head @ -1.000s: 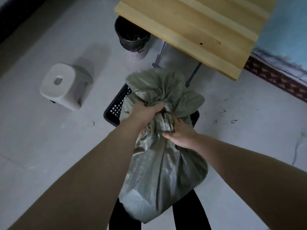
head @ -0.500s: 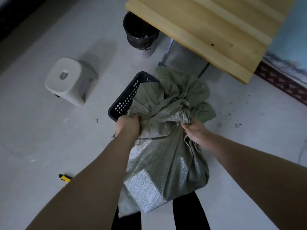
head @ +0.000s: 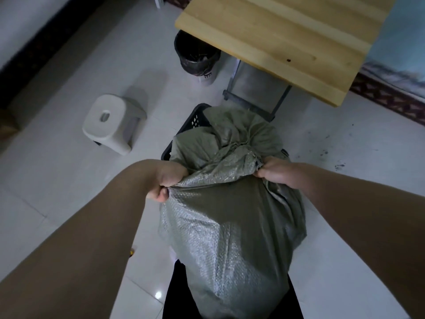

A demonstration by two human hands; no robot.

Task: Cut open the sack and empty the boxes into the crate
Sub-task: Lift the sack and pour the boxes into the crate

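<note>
Your left hand [head: 166, 181] and right hand [head: 274, 172] pinch the sack [head: 230, 222] in closed fingers; tip unevenly and boxes may miss the crate [head: 195, 119].

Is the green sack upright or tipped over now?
Tipped: both hands hold the sack with its bunched end lying over the black crate.

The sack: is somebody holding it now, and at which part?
Yes. Both hands hold the grey-green sack: the left hand pinches a fold at its left side, the right hand at its right side, below the bunched top.
</note>
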